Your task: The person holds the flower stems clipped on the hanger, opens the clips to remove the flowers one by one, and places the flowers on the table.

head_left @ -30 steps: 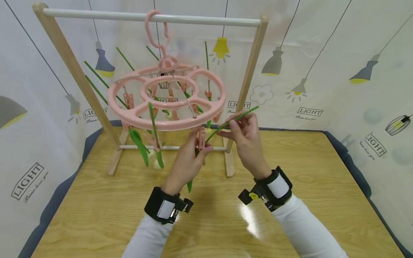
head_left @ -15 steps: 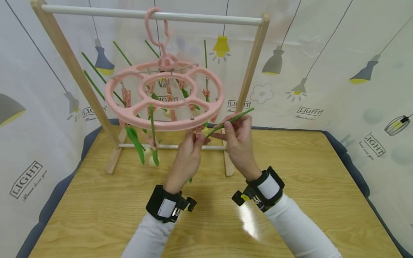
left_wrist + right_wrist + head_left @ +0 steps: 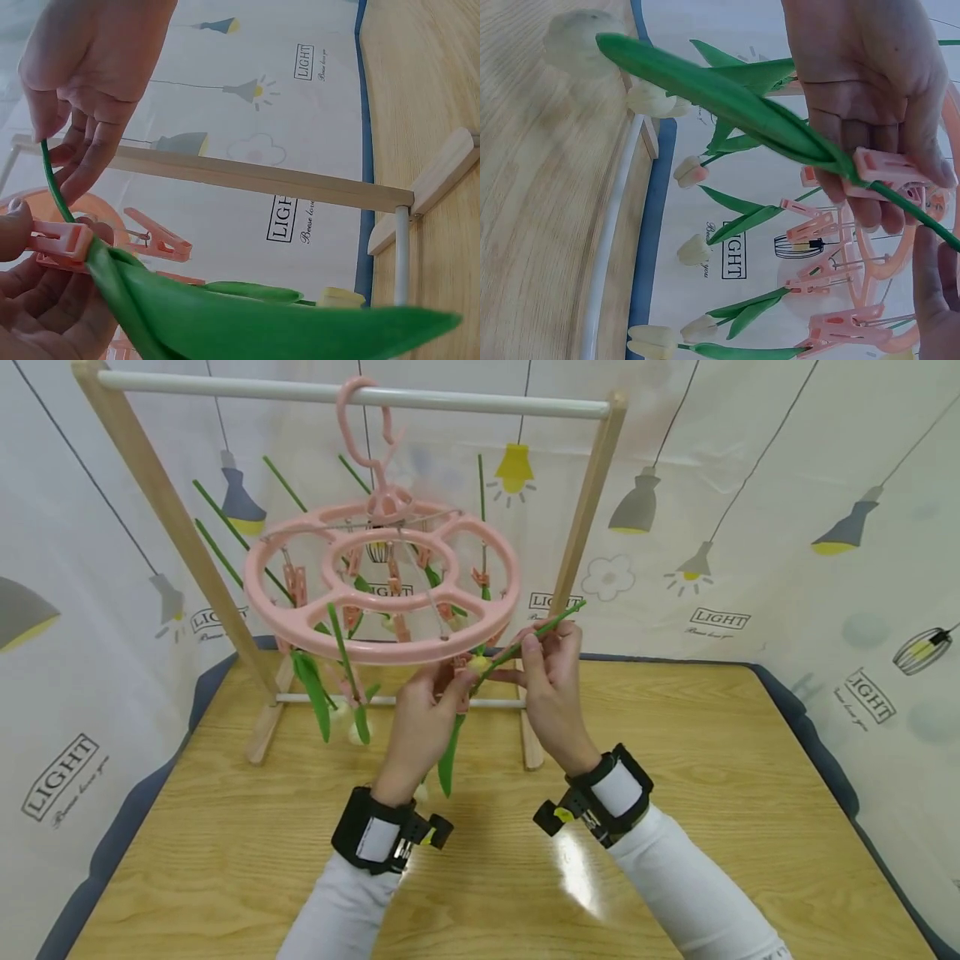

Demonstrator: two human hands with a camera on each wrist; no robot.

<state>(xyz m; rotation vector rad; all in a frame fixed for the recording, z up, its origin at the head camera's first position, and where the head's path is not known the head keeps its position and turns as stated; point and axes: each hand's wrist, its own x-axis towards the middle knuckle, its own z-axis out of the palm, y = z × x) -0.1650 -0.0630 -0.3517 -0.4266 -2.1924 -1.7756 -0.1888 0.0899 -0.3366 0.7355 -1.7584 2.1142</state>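
My left hand [image 3: 423,718] pinches a pink clothespin [image 3: 885,169] that hangs near the front right of the pink ring hanger [image 3: 360,652]. The clothespin's tip sits on the stem of a fake tulip, right where its green leaves [image 3: 225,311] begin. My right hand [image 3: 557,693] holds the upper part of that green stem [image 3: 558,617] between thumb and fingers. The leaf points down toward the table, and the white flower head [image 3: 577,41] shows beyond it in the right wrist view. Other tulips [image 3: 696,250] hang head down from clothespins [image 3: 817,279] around the ring.
A wooden rack [image 3: 581,510] with a white top bar [image 3: 480,402] carries the hanger by its hook [image 3: 352,422]. The rack's white lower bar [image 3: 495,703] lies behind my hands. The wooden table [image 3: 712,793] reaches back to a lamp-print cloth wall [image 3: 750,527].
My left hand shifts a little left and turns, so the clothespin and the tulip's leaf come back into view below it. The right hand keeps the stem, moving slightly left.
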